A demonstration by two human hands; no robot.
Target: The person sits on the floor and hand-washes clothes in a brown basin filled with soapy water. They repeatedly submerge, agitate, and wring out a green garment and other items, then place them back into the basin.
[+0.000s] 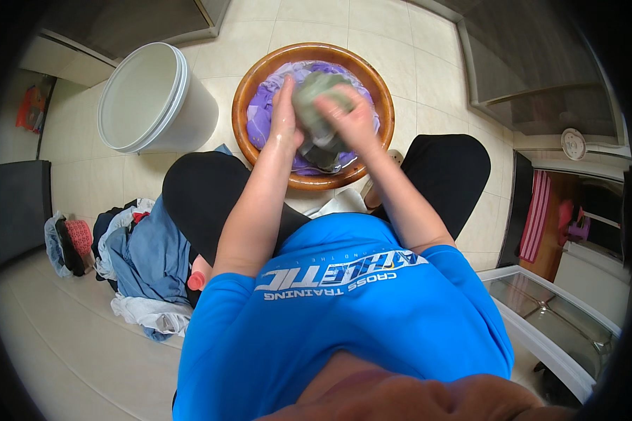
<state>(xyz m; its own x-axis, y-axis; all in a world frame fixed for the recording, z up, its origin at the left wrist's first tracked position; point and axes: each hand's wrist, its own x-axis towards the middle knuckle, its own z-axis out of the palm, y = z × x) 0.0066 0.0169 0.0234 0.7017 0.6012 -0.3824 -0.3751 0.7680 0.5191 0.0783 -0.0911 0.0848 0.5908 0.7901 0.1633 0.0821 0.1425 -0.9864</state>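
A wet greyish-green cloth (318,97), blurred by motion, is bunched between my two hands above a round brown basin (245,142). My right hand (350,118) grips it from the right with bent fingers. On the other side, my left hand (285,116) has its palm against the bundle, fingers pointing up and away. Wet purple fabric (259,118) fills the basin under the hands, partly in water. A darker end of the cloth (321,155) hangs down towards the basin's near side.
A tall white plastic bucket (197,110) stands left of the basin. Beside my left knee lies a heap of clothes (147,252), with a pink bottle (197,276) near it. A glass-topped white-framed door or lid (553,305) is at the lower right. Tiled floor (379,31) surrounds the basin.
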